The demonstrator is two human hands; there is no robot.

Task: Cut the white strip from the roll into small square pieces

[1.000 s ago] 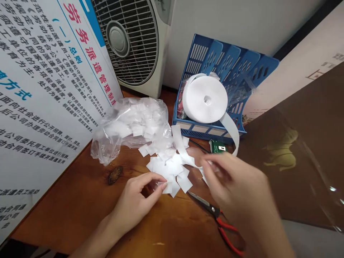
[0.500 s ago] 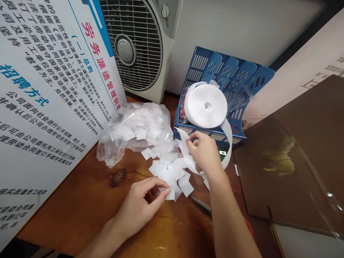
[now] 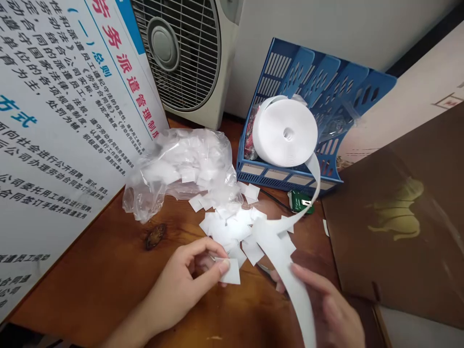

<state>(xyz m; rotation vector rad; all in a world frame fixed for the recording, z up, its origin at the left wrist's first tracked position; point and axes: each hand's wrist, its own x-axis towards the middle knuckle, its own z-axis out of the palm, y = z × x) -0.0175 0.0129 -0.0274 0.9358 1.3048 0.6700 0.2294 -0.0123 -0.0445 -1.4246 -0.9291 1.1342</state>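
Left hand: your left hand (image 3: 188, 282) pinches one small white square piece (image 3: 232, 271) between thumb and forefinger, low over the brown wooden table (image 3: 108, 270). The pinch at its edge seems to keep the thin piece flat.
Right hand: your right hand (image 3: 326, 309) is closed around the long white strip (image 3: 286, 261). The strip crosses your fingers and hides part of the grip.
Strip: it runs in a loose curve from your right hand up to the big white roll (image 3: 284, 131); it is slack, not stretched.
Roll: it leans at the front of the blue plastic file rack (image 3: 326, 82), which probably stops it from rolling away.
Pile: the heap of loose white squares (image 3: 232, 224) lies just beyond your left hand, within easy reach.
Bag: the clear plastic bag (image 3: 174, 169) holds more squares; its mouth opens toward the heap.
Around: a white box fan (image 3: 181, 53) and a printed white poster board (image 3: 54, 121) stand behind, a small green object (image 3: 300, 202) lies before the rack, and a dark brown board (image 3: 398, 217) is at your right.
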